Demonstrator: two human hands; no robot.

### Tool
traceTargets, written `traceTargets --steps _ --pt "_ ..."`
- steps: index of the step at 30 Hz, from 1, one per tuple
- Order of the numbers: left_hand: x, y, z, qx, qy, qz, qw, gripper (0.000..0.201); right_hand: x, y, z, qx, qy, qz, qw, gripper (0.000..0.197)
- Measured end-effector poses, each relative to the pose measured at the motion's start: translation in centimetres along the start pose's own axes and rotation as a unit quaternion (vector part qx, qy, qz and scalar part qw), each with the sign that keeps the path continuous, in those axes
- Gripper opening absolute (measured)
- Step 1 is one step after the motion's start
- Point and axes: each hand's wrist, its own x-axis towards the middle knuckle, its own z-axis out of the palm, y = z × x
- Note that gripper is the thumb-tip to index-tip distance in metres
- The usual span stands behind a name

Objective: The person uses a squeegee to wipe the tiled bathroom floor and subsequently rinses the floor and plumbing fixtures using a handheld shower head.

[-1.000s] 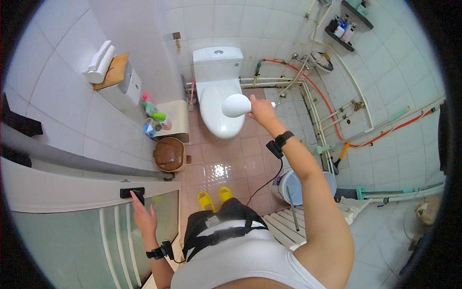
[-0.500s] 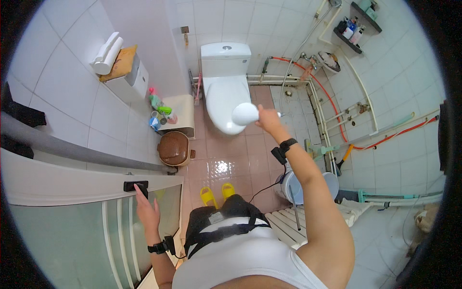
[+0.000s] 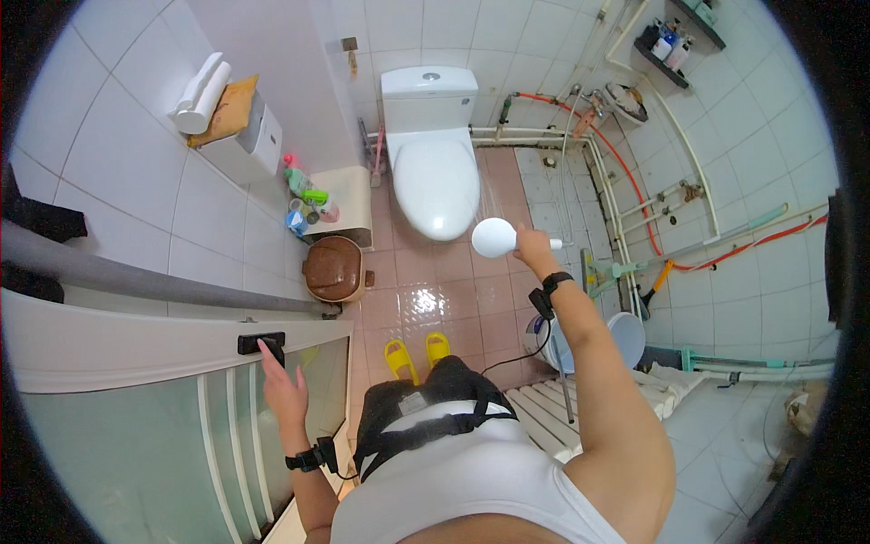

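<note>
My right hand (image 3: 535,248) is closed round the handle of a white shower head (image 3: 494,238), held over the tiled floor just right of and nearer than the toilet (image 3: 435,190). Thin streaks of water show between the head's face and the toilet's right side. The toilet's lid is down. On my left, my left hand (image 3: 285,392) is at the black door handle (image 3: 261,344) of a white-framed, frosted-glass door (image 3: 136,444). One finger lies along the handle's lever and the thumb stands apart; the other fingers are partly hidden.
A brown-lidded bin (image 3: 333,269) and a cream stool (image 3: 349,195) with several bottles stand left of the toilet. Right of me are white buckets (image 3: 625,337) and a slatted white bench (image 3: 544,408). Pipes and a red hose (image 3: 625,177) line the right wall. The pink floor (image 3: 426,299) is wet.
My right hand has carried the shower head rightward and a little nearer, from over the toilet's front to beside it. My left hand stays at the door handle. The view has shifted slightly.
</note>
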Motion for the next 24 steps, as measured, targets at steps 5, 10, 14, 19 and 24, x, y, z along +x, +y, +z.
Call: traceTargets --steps 5,10,14,19,24 --pt "-0.2 -0.4 0.5 -0.011 -0.005 -0.019 1.000 0.082 -2.8 -3.7 0.5 0.025 0.013 -0.135 0.990 0.042" --pt "-0.2 -0.5 0.3 -0.013 -0.008 -0.003 1.000 0.082 -4.4 -6.3 1.5 -0.013 -0.071 -0.182 0.981 0.044" --pt "0.0 -0.5 0.4 -0.015 -0.018 -0.013 1.000 0.081 -4.3 -2.0 3.1 -0.002 -0.075 -0.137 0.988 0.044" --pt "-0.2 -0.7 0.5 -0.010 -0.010 -0.024 1.000 0.080 -3.9 0.6 3.0 -0.058 -0.072 -0.068 0.993 0.042" --pt "0.0 -0.4 0.0 -0.007 -0.018 -0.030 0.999 0.081 -4.3 -4.7 2.5 -0.078 -0.076 -0.206 0.972 0.042"
